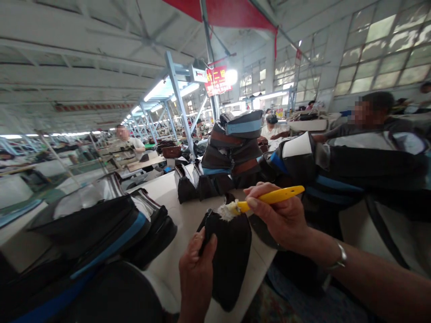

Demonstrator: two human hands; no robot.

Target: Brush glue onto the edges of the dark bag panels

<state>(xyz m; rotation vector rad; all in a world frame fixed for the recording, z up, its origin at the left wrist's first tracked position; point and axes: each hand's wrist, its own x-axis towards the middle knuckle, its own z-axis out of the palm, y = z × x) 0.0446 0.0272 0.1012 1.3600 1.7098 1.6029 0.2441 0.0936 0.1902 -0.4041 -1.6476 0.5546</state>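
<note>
My left hand [197, 273] grips a black fabric bag piece [230, 258] from the near side, holding it upright above the white worktable [171, 208]. My right hand [279, 215] holds a yellow-handled tool [271, 198] in a closed grip. The tool's tip presses into a white fluffy wad [228, 211] at the top of the black piece. The tool's metal end, if it has one, is hidden in the wad. A silver bracelet [338, 259] circles my right wrist.
Black bags with blue trim [97, 224] lie at the left, and a larger pile [353, 179] rises at the right. A tall bag stack [232, 148] stands ahead. Co-workers [370, 116] sit among long factory tables under a high roof.
</note>
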